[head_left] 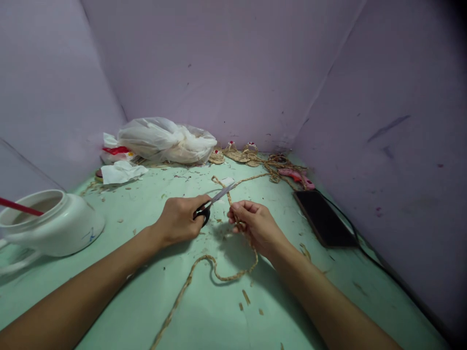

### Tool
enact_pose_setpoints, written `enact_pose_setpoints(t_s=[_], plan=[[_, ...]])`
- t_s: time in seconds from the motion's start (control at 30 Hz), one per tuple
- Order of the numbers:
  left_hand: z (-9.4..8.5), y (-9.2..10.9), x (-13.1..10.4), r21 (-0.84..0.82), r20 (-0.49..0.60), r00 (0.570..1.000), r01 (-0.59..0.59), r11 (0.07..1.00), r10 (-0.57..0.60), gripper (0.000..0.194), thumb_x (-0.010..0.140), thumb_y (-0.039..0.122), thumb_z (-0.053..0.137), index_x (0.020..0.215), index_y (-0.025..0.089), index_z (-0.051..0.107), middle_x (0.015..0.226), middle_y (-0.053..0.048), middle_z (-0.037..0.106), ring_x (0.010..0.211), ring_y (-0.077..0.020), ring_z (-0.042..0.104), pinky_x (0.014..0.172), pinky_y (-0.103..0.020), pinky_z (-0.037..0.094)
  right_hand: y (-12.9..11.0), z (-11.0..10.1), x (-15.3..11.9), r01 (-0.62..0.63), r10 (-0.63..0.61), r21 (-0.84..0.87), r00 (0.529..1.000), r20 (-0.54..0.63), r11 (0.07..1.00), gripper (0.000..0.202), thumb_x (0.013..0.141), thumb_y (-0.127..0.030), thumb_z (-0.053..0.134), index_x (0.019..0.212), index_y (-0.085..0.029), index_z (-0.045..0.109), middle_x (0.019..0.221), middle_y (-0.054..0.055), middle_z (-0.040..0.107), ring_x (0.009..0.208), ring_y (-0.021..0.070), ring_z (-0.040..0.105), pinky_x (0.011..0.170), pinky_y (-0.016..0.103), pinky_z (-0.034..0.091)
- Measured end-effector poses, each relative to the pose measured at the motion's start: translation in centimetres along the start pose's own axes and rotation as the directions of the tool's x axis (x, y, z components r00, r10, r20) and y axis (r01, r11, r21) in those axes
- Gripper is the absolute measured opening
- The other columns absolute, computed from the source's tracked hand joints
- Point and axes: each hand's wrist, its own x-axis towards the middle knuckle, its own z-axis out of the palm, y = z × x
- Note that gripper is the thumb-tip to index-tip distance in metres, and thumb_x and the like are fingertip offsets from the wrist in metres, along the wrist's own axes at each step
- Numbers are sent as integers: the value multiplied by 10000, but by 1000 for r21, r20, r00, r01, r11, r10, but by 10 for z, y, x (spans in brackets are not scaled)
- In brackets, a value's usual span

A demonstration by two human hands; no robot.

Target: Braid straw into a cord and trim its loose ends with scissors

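My left hand (182, 219) is closed around the black handles of a pair of scissors (221, 193), whose blades point up and to the right. The blades lie at a braided straw cord (229, 198), just above my right hand (255, 224). My right hand pinches that cord between thumb and fingers. From there the cord loops down over the table and runs off toward the bottom edge. Its upper part bends near the blade tips, and a strand stretches right toward a tangled pile of cord (280, 163).
A white teapot-like pot (83, 226) with a red stick stands at left. At the back lie a white plastic bag (164, 141), crumpled tissue (122, 172) and small woven pieces (237, 154). A phone (326, 218) with a cable and a pink tool (297, 177) lie at right.
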Motion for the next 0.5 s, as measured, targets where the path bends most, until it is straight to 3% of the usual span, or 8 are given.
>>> enact_pose_setpoints(t_s=[0.1,0.23,0.37,0.5], plan=[[1,-2,0,-25,-30,999,28,999,-29,364,667,155,445,995,203,594,786,-9,675,629,-120,579,593,-199,383,0,-2,2,-45,41,75,998,47,996,247,535,-291,719,696,-132,619,616,-4,565,468,57,446,369,167,322],[1,-4,0,-36,-67,996,54,998,-56,360,674,179,455,1007,206,589,794,-3,675,644,-120,586,608,-197,395,1,-5,4,-41,34,103,997,70,994,303,616,-361,671,830,-149,649,536,-57,441,413,29,352,335,149,224],[1,-5,0,-25,-80,995,59,998,-61,358,674,201,474,1016,210,580,837,-7,677,689,-138,606,638,-211,416,1,-4,3,5,-7,48,999,38,999,268,611,-344,674,784,-140,660,588,-31,503,453,43,414,378,169,307],[3,-6,-2,-7,-114,993,17,1000,-18,350,685,212,472,1020,211,574,883,-15,676,727,-146,617,670,-222,432,2,-2,3,30,-32,110,999,10,993,233,565,-284,690,745,-138,666,640,0,564,494,56,455,408,182,328]])
